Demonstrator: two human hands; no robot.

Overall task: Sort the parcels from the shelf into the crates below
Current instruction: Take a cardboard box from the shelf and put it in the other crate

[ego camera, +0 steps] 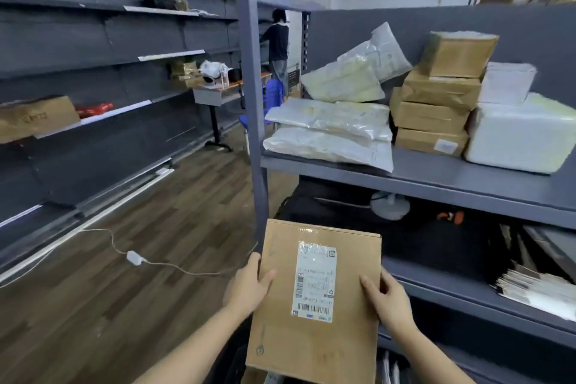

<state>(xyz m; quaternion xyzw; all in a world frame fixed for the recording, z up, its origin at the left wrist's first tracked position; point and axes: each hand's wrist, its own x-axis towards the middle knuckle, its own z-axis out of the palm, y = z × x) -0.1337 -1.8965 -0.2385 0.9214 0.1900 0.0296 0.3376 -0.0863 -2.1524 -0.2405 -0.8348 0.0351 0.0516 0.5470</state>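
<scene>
I hold a flat brown cardboard parcel (324,340) with a white shipping label facing me, low in the middle of the head view. My left hand (249,285) grips its left edge and my right hand (388,299) grips its right edge. On the grey shelf (436,176) above and to the right lie several more parcels: white plastic mailers (330,128), a stack of brown boxes (436,103) and white foam boxes (517,134). No crate is clearly visible; the parcel hides what is below it.
A grey upright post (254,103) stands just left of the shelf. Lower shelves hold dark items and stacked papers (536,288). A cable with a white adapter (134,257) lies on the wooden floor. Dark shelving lines the left wall. A person (278,47) stands far back by a desk.
</scene>
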